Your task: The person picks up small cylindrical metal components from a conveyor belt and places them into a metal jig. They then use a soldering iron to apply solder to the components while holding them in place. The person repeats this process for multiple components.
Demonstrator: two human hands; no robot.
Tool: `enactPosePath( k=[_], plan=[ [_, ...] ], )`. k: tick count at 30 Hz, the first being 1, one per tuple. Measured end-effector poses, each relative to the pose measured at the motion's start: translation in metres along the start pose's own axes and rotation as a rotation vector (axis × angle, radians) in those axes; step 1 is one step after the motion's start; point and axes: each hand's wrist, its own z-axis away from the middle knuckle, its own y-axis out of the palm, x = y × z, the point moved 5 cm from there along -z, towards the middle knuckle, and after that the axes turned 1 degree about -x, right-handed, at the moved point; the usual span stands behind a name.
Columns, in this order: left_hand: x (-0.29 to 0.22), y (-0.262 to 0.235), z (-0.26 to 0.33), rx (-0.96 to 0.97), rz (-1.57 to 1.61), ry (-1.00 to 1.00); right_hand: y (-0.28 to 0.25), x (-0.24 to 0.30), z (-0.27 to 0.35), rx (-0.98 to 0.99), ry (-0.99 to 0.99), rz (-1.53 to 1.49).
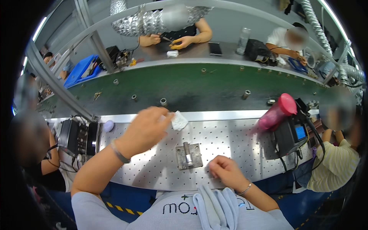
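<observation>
My left hand [148,128] reaches over the far edge of the perforated metal worktop [230,134], its fingers bent and smeared by motion. Whether it holds anything is not clear. Right beside its fingertips lies a crumpled white wipe [179,120], and a short metal fitting [163,102] stands just beyond on the green belt. A square metal plate [196,161] with a shiny cylindrical metal part [188,159] lying on it is in front of me. To the right of the plate, my right hand [225,170] rests with curled fingers; what they hold, if anything, is hidden.
On the green belt [184,86] stand several metal fittings, one of them [246,93] at the right. A pink bottle [279,111] and a black device with a blue screen [293,134] stand right. At left are a black box [71,136] and a lilac round object [109,125]. Co-workers sit around.
</observation>
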Motion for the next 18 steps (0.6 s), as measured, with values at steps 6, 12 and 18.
enactPosePath(
  k=[6,12,18],
  plan=[
    [0.031,0.005,0.096,-0.153,0.246,-0.549,-0.005,0.011,-0.004,-0.047,-0.083,0.396],
    [0.036,0.032,0.141,-0.379,0.440,-0.916,0.009,0.060,-0.043,-0.026,-0.497,0.990],
    [0.042,0.051,0.131,-0.296,0.469,-0.984,0.040,0.071,-0.118,-0.086,-0.740,1.104]
  ],
)
